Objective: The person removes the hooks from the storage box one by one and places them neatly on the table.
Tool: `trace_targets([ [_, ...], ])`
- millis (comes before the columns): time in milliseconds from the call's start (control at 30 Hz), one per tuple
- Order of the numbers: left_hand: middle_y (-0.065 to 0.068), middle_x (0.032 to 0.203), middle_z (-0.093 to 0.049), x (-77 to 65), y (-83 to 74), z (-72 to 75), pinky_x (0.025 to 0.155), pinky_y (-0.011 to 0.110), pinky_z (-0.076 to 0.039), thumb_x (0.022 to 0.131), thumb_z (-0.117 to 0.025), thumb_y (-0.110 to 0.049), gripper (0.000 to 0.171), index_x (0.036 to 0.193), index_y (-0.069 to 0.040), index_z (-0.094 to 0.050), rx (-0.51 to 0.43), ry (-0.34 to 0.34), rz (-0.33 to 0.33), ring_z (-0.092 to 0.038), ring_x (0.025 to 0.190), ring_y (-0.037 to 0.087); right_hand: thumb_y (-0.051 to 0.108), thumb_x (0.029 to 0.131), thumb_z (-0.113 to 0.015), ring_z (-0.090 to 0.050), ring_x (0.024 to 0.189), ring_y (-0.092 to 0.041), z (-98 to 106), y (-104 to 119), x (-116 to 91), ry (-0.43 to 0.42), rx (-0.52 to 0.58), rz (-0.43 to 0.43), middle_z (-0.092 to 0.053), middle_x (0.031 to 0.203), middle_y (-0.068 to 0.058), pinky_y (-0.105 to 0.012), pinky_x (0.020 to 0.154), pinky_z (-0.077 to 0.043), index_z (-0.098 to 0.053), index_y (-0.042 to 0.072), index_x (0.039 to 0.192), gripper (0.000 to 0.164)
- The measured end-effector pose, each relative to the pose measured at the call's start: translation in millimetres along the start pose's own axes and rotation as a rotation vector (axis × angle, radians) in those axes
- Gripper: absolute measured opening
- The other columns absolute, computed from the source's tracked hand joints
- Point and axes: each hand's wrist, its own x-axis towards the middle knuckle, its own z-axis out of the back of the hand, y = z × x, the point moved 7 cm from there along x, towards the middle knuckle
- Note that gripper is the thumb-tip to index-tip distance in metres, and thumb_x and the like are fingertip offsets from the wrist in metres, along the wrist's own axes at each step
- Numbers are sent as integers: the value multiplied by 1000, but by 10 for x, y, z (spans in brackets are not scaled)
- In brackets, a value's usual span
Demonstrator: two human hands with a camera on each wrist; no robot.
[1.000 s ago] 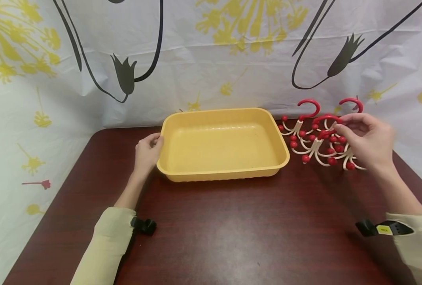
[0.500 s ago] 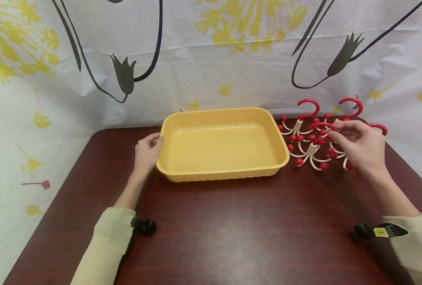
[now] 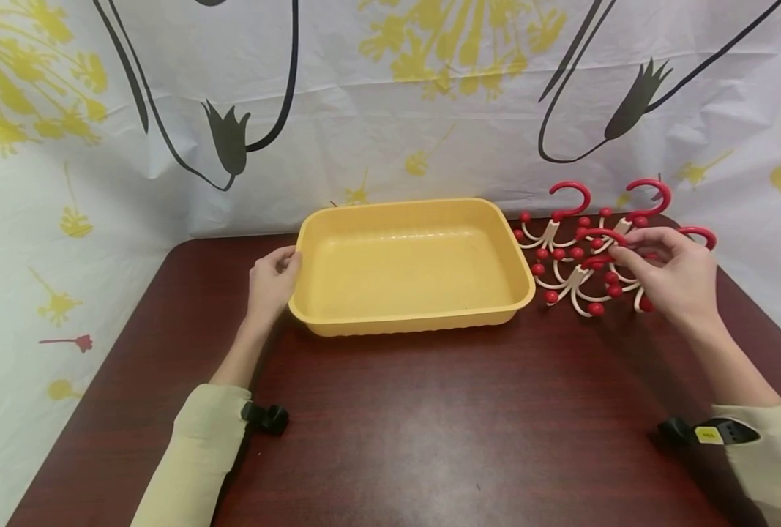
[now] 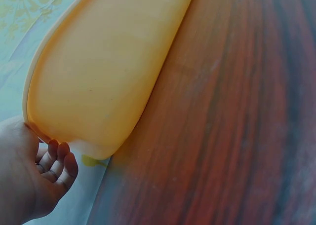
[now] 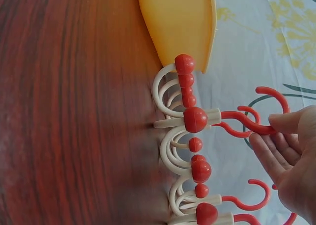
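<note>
My left hand (image 3: pixel 271 282) holds the left rim of a yellow plastic tray (image 3: pixel 403 282), fingers curled under the edge in the left wrist view. To the tray's right, my right hand (image 3: pixel 680 278) pinches the red hook of a multi-hook hanger (image 3: pixel 580 277) between thumb and fingers. That hanger has cream curved arms tipped with red balls. In the right wrist view its stem (image 5: pixel 213 116) points away from the palm, its arms close to the tabletop. Whether they touch it, I cannot tell. Similar hangers (image 3: pixel 551 233) stand behind and beside it, partly hidden by my right hand.
A dark reddish wooden table (image 3: pixel 390 424) lies under everything. Behind it hangs a white curtain (image 3: pixel 390 132) with yellow and grey flower prints. The tray's right side is close to the hanger cluster.
My right hand has moved left and slightly towards me with the hanger, uncovering another red hook on the right; it barely moved in the last half second. My left hand stays on the tray.
</note>
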Motion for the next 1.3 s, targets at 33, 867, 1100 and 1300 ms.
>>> trace_targets([
  [33, 18, 99, -72, 0, -2, 2, 69, 19, -46, 101, -57, -23, 35, 124, 1, -70, 1, -3, 0, -64, 79, 23, 12, 87, -79, -64, 69, 12, 3, -2, 0, 3, 9, -2, -66, 82, 30, -6, 63, -47, -68, 10, 103, 19],
  [867, 19, 96, -73, 6, -34, 43, 69, 19, -46, 101, -57, -22, 34, 123, 1, -70, 6, -1, -10, -62, 74, 18, 15, 90, -77, -68, 75, 7, -24, -10, 11, 174, -4, -23, -67, 93, 25, -9, 65, -50, -63, 7, 116, 31],
  [1100, 18, 93, -72, 28, -32, 33, 69, 22, -46, 101, -57, -21, 34, 124, 1, -70, 35, 24, -26, -61, 71, 19, 30, 98, -68, -63, 78, 10, -12, -5, 37, 214, -94, -6, -63, 97, 28, -8, 68, -44, -63, 11, 125, 33],
  [1300, 20, 100, -72, 33, -25, -3, 75, 30, -49, 103, -54, -22, 37, 128, 2, -67, 55, 73, -14, -65, 81, 27, 35, 104, -53, -56, 76, 3, 14, 31, 102, 219, -139, 37, -60, 95, 25, -15, 67, -40, -62, 8, 129, 38],
])
